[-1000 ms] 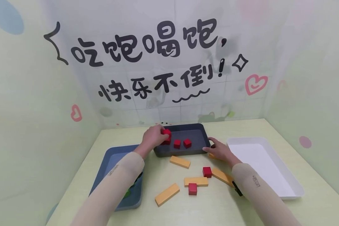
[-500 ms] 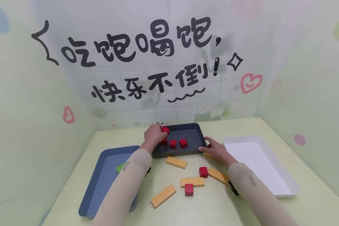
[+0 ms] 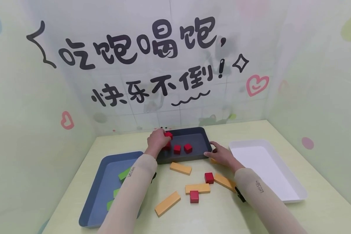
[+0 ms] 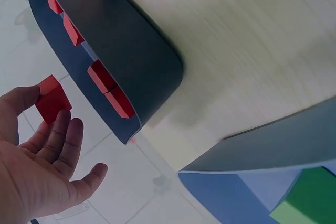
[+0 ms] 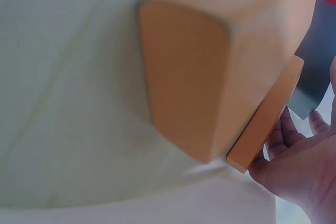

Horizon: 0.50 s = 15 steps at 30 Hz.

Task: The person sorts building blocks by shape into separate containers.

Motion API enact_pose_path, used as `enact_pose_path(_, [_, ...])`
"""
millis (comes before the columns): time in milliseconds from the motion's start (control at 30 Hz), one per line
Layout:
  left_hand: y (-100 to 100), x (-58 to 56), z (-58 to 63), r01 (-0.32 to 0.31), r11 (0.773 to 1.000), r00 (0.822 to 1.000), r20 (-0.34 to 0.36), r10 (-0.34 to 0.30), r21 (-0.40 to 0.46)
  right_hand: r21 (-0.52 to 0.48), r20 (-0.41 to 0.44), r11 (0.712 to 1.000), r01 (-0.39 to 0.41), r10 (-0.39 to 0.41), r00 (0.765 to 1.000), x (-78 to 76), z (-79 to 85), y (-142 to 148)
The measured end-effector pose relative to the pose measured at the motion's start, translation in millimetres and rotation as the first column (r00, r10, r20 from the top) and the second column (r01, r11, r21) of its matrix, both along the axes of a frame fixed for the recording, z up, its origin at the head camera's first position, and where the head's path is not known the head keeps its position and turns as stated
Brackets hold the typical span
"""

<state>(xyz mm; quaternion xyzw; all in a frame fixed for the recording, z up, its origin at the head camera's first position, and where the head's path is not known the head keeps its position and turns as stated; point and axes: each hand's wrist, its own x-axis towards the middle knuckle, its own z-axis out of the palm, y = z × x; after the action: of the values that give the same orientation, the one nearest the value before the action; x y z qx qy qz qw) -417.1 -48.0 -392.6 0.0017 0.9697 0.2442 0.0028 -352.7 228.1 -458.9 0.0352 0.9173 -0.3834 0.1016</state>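
Note:
My left hand pinches a red cube between thumb and fingertips above the left end of a dark grey tray. Several red cubes sit in that tray, among them one red cube near its front wall. Two of them lie side by side near the left end, as the left wrist view shows. At the tray's front right corner, my right hand grips the rim, with the thumb at the front and a finger at the end wall. An orange block lies beside this hand and is partly hidden in the head view.
Several orange blocks lie scattered before the tray. Two red cubes are among them, one red cube against an orange block. A blue tray with green blocks stands left. A white tray stands right.
The head view has shifted slightly, so the scene slides left. My left forearm uncovers more green blocks in the blue tray. The left hand still holds its cube; the right stays at the tray corner.

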Motion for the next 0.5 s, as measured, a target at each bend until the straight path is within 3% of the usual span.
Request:
enact_pose_path(133, [-3, 0.4, -0.3, 0.012, 0.999, 1.0, -0.017, -0.011, 0.037, -0.001, 0.001, 1.0, -0.004, 0.004, 1.0, 0.3, 0.0, -1])
enact_pose_path(300, [-10, 0.2, 1.4, 0.022, 1.0, 0.999, -0.04, -0.021, 0.005, -0.005, -0.002, 1.0, 0.002, -0.002, 1.0, 1.1, 0.2, -1])
enact_pose_path(500, [-16, -0.8, 3.9, 0.022, 1.0, 1.0, -0.019, -0.022, 0.005, -0.01, -0.002, 1.0, 0.007, -0.007, 1.0, 1.2, -0.1, -1])
